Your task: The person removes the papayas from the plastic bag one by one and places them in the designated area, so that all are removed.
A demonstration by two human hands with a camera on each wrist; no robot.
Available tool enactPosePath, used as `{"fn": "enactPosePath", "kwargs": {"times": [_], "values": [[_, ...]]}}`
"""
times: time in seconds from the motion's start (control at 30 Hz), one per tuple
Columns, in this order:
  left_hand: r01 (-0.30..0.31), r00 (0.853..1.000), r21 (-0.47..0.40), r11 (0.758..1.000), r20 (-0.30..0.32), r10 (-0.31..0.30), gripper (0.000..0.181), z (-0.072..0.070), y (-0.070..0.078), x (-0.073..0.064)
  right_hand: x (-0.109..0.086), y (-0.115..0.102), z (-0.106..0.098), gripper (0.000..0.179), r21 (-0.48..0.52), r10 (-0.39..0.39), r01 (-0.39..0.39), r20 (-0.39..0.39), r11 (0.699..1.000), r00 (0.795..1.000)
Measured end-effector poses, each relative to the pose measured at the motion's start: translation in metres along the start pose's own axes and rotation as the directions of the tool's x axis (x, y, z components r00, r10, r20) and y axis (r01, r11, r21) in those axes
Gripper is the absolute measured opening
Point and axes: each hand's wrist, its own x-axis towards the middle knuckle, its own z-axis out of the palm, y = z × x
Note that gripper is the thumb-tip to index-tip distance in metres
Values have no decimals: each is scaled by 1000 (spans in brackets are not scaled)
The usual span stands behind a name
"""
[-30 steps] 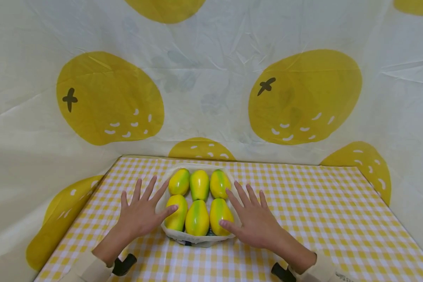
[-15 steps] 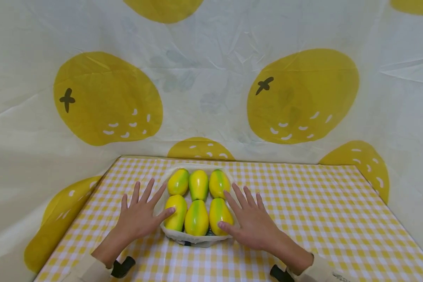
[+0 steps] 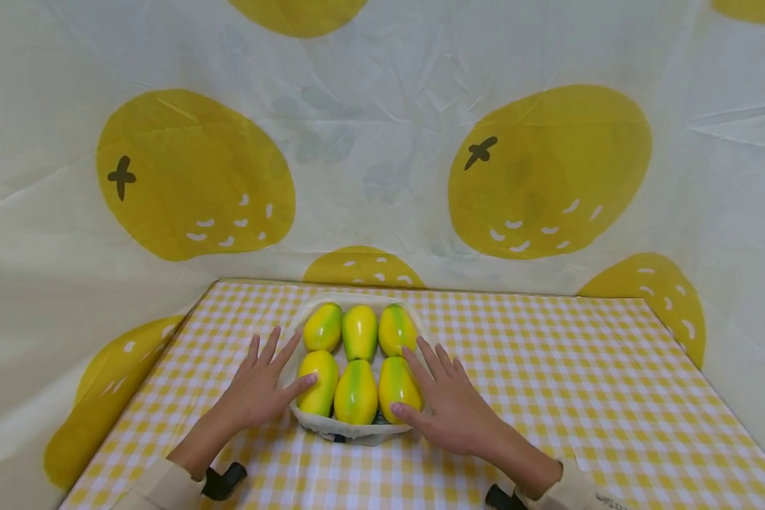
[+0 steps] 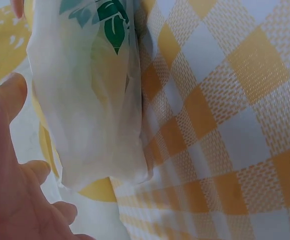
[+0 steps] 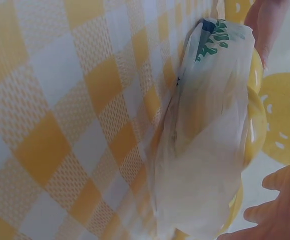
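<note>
Several glossy yellow fruits with green streaks [image 3: 355,392], shaped like mangoes or small papayas, lie in two rows in a pale, low container [image 3: 338,429]. Its thin, translucent side [image 4: 84,115] carries a green leaf print. At the container's left side is my left hand [image 3: 253,393], fingers extended and thumb over the near left fruit in the head view. My right hand [image 3: 452,411] is at the right side, its fingers extended and its thumb overlapping the near right fruit. In both wrist views the fingers stand beside the container wall, with nothing gripped.
A yellow-and-white checked cloth [image 3: 548,382] covers the table under the container. Behind and to both sides hangs a white sheet [image 3: 370,142] printed with large yellow fruits. Black wrist straps [image 3: 225,482] show at the cuffs of the beige sleeves [image 3: 166,485].
My right hand has shifted slightly left towards the container, its fingers drawn a little closer together. The left hand's fingers have also turned slightly inward. The fruits stay in place.
</note>
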Motion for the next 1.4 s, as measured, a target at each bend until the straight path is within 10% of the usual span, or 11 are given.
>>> {"fn": "enactPosePath", "kwargs": {"times": [0.3,0.73,1.4], "values": [[23,995,-237,971,100,1,89,-1,-8,4,2,-3,8,87,109,37,-37,-3,993,999],[98,988,-506,857,156,-21,81,-4,-11,5,1,-9,14,85,84,38,-28,-121,996,992],[136,986,-605,784,162,-46,75,-1,-22,10,1,-19,25,82,296,98,-61,-112,953,989]]}}
